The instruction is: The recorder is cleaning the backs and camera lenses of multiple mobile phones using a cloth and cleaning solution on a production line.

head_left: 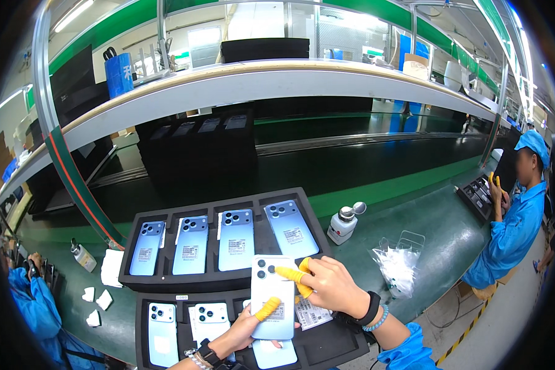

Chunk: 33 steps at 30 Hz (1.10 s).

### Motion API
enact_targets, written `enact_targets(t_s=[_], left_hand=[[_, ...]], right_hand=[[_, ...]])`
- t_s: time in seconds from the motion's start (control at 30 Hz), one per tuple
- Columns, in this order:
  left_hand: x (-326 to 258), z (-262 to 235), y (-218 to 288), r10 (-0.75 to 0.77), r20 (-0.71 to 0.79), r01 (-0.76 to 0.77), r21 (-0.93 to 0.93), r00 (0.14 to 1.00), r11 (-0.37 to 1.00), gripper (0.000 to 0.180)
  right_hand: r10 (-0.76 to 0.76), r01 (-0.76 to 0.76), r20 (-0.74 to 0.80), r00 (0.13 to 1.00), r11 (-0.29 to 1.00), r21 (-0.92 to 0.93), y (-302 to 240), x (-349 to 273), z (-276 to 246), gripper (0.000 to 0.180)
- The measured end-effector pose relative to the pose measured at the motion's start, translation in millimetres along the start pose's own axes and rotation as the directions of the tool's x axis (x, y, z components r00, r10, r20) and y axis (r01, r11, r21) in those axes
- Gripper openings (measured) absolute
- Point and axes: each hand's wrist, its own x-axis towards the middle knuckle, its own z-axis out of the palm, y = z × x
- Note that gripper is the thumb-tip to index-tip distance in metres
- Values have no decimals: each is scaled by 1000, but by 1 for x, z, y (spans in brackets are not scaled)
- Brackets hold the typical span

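Observation:
A pale silver phone (262,290), its back facing up, is held over the black foam trays. My left hand (243,333) grips it from below, with a yellow-covered thumb lying on its back. My right hand (333,287) wears yellow finger covers; its index finger stretches to the phone's camera bump and touches there. Several blue phones (236,240) lie in the upper foam tray (228,282). The lower foam tray (333,345) holds light blue phones (163,333), one partly hidden beneath the held phone. A printed label sheet (313,314) shows beside my right hand.
Right of the trays stand a white pump bottle (343,225) and a clear bag of white pieces (398,268). At left are a small bottle (83,256) and white wipes (111,268). Stacked black trays (197,154) stand behind, under a shelf (277,77). Co-workers (512,209) sit on both sides.

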Motion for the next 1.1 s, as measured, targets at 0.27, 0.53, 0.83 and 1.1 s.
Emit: enact_targets(t_s=[0.27, 0.53, 0.83, 1.1], left_hand=[[0, -5, 0, -8, -6, 9, 41, 1000, 999, 54], [-54, 26, 48, 84, 30, -88, 219, 996, 972, 62], [-102, 6, 68, 201, 104, -207, 52, 974, 977, 76], [-113, 1, 66, 363, 103, -325, -271, 926, 906, 77]], right_hand=[[40, -41, -4, 999, 999, -34, 2, 4, 2, 34], [-108, 114, -121, 987, 993, 44, -38, 58, -55, 33], [-243, 237, 106, 964, 969, 62, -106, 118, -89, 24], [-175, 179, -53, 983, 980, 84, -103, 114, -62, 25]])
